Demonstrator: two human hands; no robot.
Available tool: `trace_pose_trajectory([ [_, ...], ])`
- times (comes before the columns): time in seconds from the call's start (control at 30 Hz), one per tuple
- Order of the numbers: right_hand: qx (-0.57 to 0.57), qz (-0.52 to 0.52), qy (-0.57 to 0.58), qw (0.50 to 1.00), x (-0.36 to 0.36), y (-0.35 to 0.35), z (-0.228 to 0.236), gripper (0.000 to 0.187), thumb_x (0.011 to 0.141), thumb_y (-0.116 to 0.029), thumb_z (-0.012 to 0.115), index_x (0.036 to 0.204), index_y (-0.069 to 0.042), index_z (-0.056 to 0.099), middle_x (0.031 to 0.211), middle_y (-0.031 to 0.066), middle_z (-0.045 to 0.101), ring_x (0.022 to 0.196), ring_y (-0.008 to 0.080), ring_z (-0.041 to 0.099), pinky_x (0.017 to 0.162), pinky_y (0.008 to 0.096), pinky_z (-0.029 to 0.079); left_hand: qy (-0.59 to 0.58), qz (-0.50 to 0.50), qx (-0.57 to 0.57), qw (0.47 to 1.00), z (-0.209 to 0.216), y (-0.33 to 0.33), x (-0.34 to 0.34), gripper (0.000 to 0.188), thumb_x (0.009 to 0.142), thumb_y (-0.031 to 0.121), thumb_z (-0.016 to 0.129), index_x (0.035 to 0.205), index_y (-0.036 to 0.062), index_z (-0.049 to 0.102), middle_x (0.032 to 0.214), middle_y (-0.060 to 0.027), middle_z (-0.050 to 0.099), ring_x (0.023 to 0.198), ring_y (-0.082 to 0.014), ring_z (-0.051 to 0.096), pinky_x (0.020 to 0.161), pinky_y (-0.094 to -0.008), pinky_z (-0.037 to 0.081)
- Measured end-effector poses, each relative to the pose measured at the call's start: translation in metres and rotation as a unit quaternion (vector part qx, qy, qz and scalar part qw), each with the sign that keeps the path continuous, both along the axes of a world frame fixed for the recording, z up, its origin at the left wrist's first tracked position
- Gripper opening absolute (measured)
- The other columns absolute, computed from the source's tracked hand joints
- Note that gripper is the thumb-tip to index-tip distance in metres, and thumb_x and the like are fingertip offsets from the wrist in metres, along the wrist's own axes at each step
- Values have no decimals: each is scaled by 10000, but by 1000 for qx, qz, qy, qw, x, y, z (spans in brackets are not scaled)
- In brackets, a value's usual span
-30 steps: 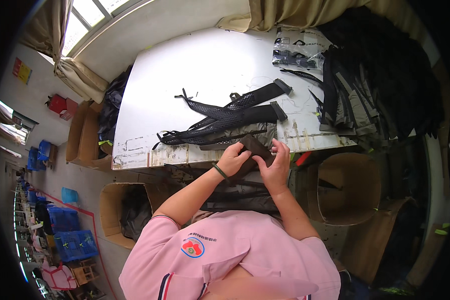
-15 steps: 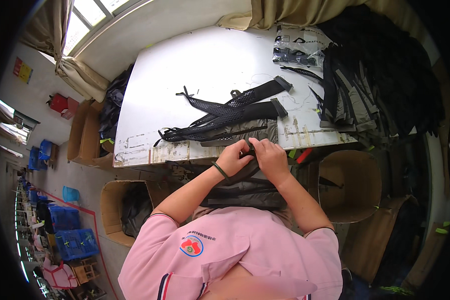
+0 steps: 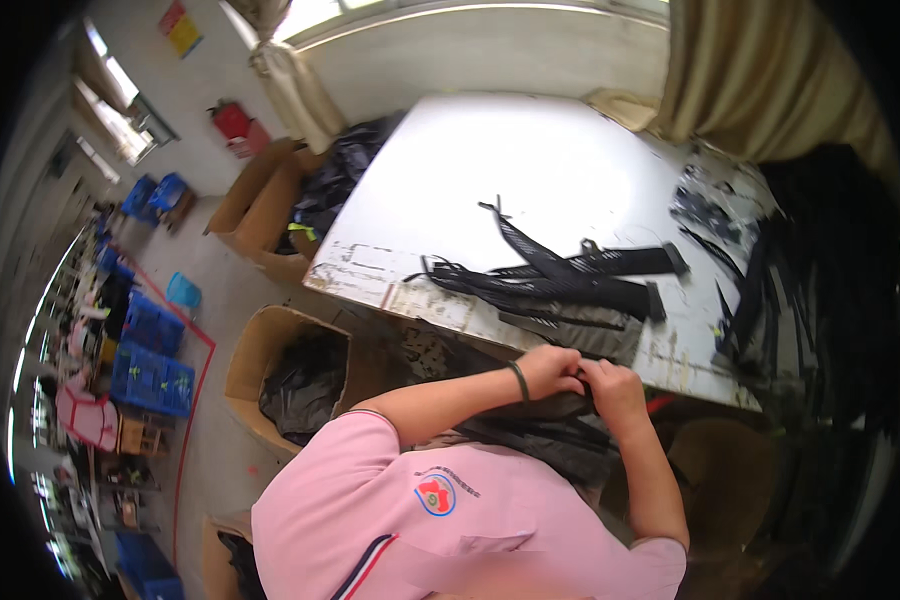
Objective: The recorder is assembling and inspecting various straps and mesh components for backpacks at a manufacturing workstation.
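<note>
My left hand (image 3: 550,372), with a dark band on its wrist, and my right hand (image 3: 612,388) meet at the table's front edge. Both have their fingers closed in a pinch on a dark fabric piece (image 3: 578,388), largely hidden by the fingers. More dark grey fabric (image 3: 560,432) hangs below the hands, over my lap. Just beyond the hands, black mesh straps (image 3: 560,270) cross each other on the white table (image 3: 490,150). Their wide ends point right and their thin webbing tails point left. A grey-green fabric panel (image 3: 590,335) lies partly under them.
Dark straps and fabric strips (image 3: 770,310) are heaped at the table's right end, beside a clear plastic bag (image 3: 715,205). An open carton (image 3: 295,375) with black material stands left of me. Another carton (image 3: 260,205) sits by the table's far left corner. Blue crates (image 3: 152,380) stand farther left.
The view has swung left, so the table and my hands appear farther right and lower. My hands stay together in a pinch at the table edge. The straps lie as before.
</note>
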State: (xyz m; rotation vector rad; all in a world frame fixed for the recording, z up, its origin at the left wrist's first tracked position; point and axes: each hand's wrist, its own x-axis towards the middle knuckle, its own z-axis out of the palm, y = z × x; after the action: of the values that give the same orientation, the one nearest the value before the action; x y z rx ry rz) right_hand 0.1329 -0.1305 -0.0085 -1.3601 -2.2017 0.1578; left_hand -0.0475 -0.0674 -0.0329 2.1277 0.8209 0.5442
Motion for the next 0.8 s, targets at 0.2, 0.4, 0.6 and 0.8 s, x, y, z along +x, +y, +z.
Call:
trace_pose_trajectory([
  [0.2, -8, -125, 22, 992, -3, -18, 4, 152, 807, -83, 604, 726, -7, 501, 787, 153, 514, 684, 364, 510, 613, 439, 417, -66, -66, 130, 987, -6, -22, 12, 258, 742, 215, 713, 750, 73, 498, 766, -98, 570, 666, -338, 573, 588, -433, 453],
  [0.4, -273, -159, 586, 746, 6, -15, -31, 172, 825, -108, 524, 666, -82, 462, 708, -28, 460, 642, 85, 406, 558, 276, 338, -35, -21, 274, 961, 8, -33, 8, 181, 746, 184, 650, 798, 90, 504, 777, -75, 551, 591, -316, 576, 472, -432, 439],
  [0.6, -315, -166, 644, 677, -34, -31, -37, 168, 916, -168, 492, 814, -88, 598, 760, -36, 528, 655, 49, 457, 551, 223, 318, -19, -47, 86, 995, 8, -27, 4, 275, 752, 236, 694, 841, 38, 525, 854, -159, 572, 796, -375, 592, 672, -463, 474],
  [0.8, -352, -64, 677, 643, -8, -42, -36, 168, 936, -196, 538, 948, -33, 578, 857, 34, 601, 712, 105, 542, 633, 236, 435, -21, -103, -72, 992, 0, -9, 4, 229, 755, 167, 705, 838, 3, 568, 875, -158, 604, 831, -340, 599, 713, -403, 477],
])
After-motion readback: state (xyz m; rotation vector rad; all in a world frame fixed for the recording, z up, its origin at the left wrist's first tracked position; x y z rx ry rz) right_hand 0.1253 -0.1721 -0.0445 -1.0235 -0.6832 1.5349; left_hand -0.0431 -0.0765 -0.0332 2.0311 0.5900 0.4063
